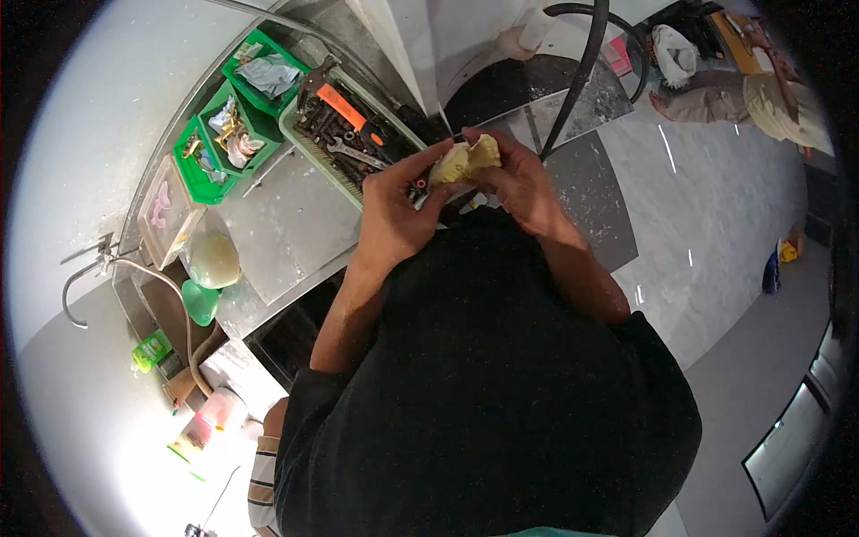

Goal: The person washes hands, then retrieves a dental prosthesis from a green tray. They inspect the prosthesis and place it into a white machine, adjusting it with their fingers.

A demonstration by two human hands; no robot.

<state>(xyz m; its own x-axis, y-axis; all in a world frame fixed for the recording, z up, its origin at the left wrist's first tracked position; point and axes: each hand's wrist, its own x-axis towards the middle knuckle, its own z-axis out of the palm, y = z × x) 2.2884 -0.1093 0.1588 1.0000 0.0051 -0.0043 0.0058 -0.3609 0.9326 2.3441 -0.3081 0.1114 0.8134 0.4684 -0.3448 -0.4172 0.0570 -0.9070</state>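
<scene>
Between my left hand (400,202) and my right hand (528,186) is a small crumpled yellow piece (463,163) with an uneven edge; I cannot tell whether it is paper, cloth or foam. Fingers of both hands pinch it from either side. Just left of my hands, and partly behind the left one, stands a light green tray (321,166) full of metal tools and fittings. A hammer (353,109) with an orange and black handle lies across it, and a wrench (355,154) rests near its front side.
Green bins (253,166) with small parts stand left of the tray on a metal counter (300,224). A round pale container (215,261) sits near the sink tap (82,300). A black hose (583,80) hangs ahead on the right. Another person (761,100) is at the far right.
</scene>
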